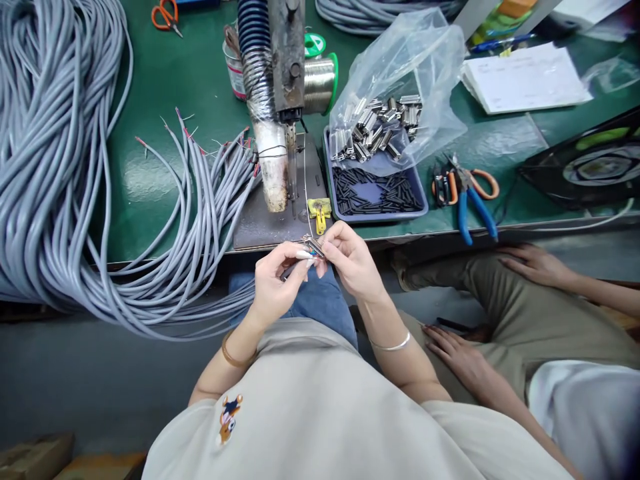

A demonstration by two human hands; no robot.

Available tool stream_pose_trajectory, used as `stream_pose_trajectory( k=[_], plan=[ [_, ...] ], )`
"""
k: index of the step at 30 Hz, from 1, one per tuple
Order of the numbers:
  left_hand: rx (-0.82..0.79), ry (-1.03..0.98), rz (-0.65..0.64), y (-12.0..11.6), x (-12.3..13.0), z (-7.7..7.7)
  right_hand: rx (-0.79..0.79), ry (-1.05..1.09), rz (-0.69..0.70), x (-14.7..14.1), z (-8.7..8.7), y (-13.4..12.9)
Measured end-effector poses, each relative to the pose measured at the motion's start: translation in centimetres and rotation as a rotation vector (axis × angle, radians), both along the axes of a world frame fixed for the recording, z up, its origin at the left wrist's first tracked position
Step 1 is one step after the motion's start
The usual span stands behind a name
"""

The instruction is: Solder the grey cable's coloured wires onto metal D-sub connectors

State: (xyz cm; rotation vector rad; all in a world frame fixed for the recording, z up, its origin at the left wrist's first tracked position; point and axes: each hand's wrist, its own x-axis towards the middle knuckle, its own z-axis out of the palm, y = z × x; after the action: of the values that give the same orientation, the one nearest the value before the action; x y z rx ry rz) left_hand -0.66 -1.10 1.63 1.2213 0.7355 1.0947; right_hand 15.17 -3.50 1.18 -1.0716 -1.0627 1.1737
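A small metal connector [314,247] with coloured wires on it is held between my two hands, just in front of the table edge. My left hand [281,279] pinches the wires and the end of a grey cable beside it. On the connector's other side, my right hand [351,261] grips it with thumb and fingers. Right behind them lies a yellow clip-like piece [320,212] on a dark plate [257,230]. Over that plate hangs a soldering machine's metal arm [289,60], and a thin solder wire runs down from it toward the connector.
Grey cables [60,133] cover the left side. A blue tray [375,217] of black tubes and a plastic bag [435,60] of connectors stand behind right. Blue pliers [475,207] lie farther right. Another person's hand [457,357] rests at the right.
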Motion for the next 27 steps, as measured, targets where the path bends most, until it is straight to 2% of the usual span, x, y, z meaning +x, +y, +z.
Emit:
stream_pose_trajectory(
  k=[3,6,8,10,13,16,18,20,22,24,27],
  plan=[
    [-0.112,-0.028,0.033,0.3,0.5,-0.2,0.054,-0.228,-0.171,0.0,-0.2,-0.4],
    [-0.196,-0.058,0.055,0.7,0.9,-0.5,0.154,-0.511,-0.367,0.3,0.9,-1.2],
    [-0.204,-0.066,0.060,0.7,0.9,-0.7,0.201,-0.661,-0.360,0.4,1.9,-1.5],
    [-0.193,-0.068,0.055,0.7,0.9,-0.8,0.213,-0.751,-0.270,0.3,2.4,-1.5],
    [-0.192,-0.050,0.047,0.9,0.7,-0.8,0.145,-0.662,-0.207,0.2,2.5,-1.0],
    [-0.246,-0.038,0.048,1.2,0.5,-0.9,0.122,-0.409,-0.349,0.7,2.0,-0.6],
    [-0.275,-0.053,0.062,1.6,0.4,-1.0,0.222,-0.279,-0.468,1.0,1.8,-0.6],
    [-0.286,-0.073,0.077,1.8,0.4,-1.1,0.311,-0.241,-0.538,1.1,1.7,-1.0],
    [-0.296,-0.085,0.086,1.9,0.5,-1.1,0.313,-0.313,-0.578,1.0,1.6,-1.6],
    [-0.309,-0.093,0.092,2.0,0.6,-1.1,0.281,-0.473,-0.590,0.6,1.5,-2.2],
    [-0.320,-0.114,0.088,2.0,0.7,-1.0,0.366,-0.776,-0.512,0.2,1.2,-2.3]
  ],
)
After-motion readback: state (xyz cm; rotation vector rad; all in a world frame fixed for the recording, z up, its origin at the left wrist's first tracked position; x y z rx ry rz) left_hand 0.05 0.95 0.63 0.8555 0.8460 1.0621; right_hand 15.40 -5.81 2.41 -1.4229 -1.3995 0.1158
